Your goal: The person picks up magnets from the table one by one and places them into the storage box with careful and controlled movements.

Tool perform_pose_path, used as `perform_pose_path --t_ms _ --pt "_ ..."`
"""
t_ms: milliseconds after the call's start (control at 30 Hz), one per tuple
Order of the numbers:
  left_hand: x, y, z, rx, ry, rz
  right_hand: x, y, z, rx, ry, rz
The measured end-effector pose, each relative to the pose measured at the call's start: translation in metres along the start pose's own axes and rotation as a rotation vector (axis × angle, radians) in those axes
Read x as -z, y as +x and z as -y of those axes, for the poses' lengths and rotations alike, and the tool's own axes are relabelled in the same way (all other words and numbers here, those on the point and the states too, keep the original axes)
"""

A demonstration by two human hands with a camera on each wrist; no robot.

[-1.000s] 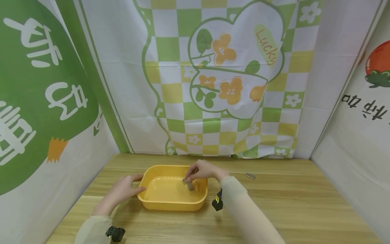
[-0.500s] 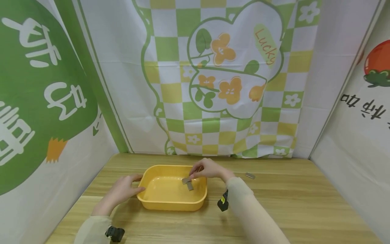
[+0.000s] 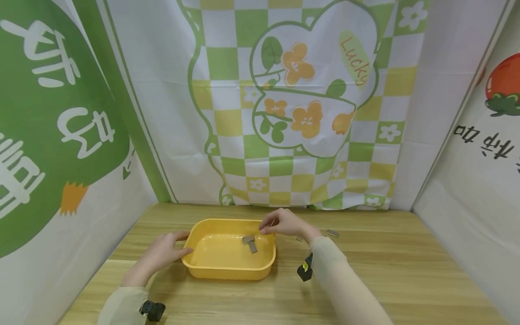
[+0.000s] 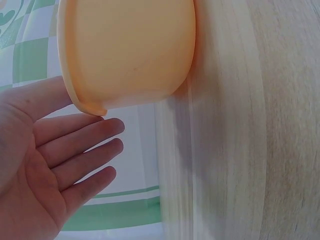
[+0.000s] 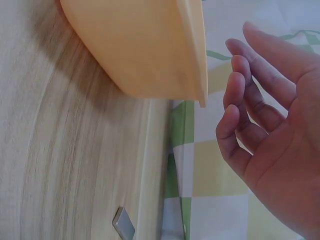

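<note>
Right hand [image 3: 286,223], empty, loosely curled, moved rightward; left hand [image 3: 160,253] pinches tray [image 3: 217,258]; two metal pieces [image 3: 253,246] in, two loose pieces [image 3: 333,233] (at least) remain centre-right.

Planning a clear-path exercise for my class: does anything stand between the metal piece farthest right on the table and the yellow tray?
Yes: in the head view, a small partly hidden object lies between that metal piece and the yellow tray. The right hand hovers by the tray's right rim, its wrist across that stretch.
</note>
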State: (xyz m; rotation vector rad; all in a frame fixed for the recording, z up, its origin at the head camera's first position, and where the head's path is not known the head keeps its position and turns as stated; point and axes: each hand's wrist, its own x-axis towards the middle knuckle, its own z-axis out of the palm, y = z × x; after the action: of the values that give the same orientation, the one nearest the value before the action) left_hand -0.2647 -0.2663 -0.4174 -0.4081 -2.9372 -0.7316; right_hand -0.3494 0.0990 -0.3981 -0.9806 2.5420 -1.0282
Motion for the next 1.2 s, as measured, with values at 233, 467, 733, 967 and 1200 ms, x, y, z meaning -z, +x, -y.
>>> perform_pose_path --t_ms 233,467,733,967,1200 --pt "0.000 0.000 0.000 0.002 0.001 -0.001 0.005 -0.006 -0.005 0.003 -0.010 -0.007" --pt "-0.001 0.000 0.001 0.003 0.008 -0.002 0.010 -0.012 -0.008 -0.011 -0.019 -0.023" --pt "-0.001 0.001 0.001 -0.003 0.008 -0.008 0.016 -0.022 -0.014 -0.022 -0.043 -0.054" --pt "-0.002 0.000 0.002 0.002 0.006 -0.004 0.020 -0.032 -0.020 -0.028 -0.055 -0.058" --pt "-0.002 0.001 0.002 -0.003 0.018 -0.013 0.024 -0.041 -0.031 -0.010 -0.064 -0.065"
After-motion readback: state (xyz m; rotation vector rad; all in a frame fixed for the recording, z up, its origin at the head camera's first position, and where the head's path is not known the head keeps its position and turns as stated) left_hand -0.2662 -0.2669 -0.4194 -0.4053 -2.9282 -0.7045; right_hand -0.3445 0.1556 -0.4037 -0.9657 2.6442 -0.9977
